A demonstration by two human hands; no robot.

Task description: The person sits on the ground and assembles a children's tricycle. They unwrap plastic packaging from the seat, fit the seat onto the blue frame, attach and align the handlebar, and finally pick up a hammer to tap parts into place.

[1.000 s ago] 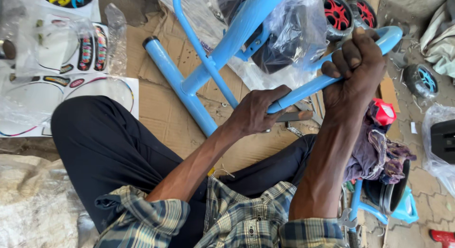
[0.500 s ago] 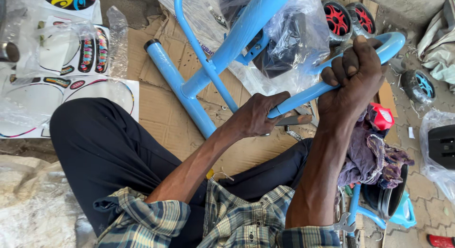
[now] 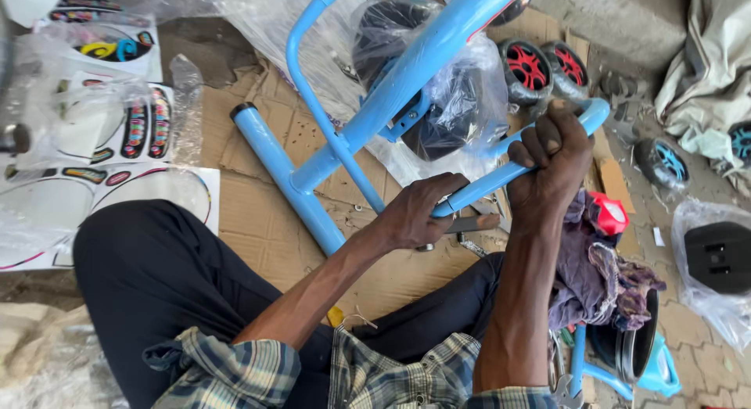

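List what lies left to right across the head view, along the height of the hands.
Sticker sheets → blue frame post → left hand → right hand → red cap → black part in a plastic bag.

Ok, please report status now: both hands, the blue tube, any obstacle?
Right hand gripping blue tube. Left hand at its lower end. Plastic-wrapped parts close behind.

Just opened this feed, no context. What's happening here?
A seated person is working on a light blue tubular frame lying on flattened cardboard. The right hand grips a curved blue tube near its bend; the left hand is wrapped around that tube's lower end. Small red-spoked wheels lie beyond the frame, sticker sheets to the left, and a crumpled rag beside the right arm.
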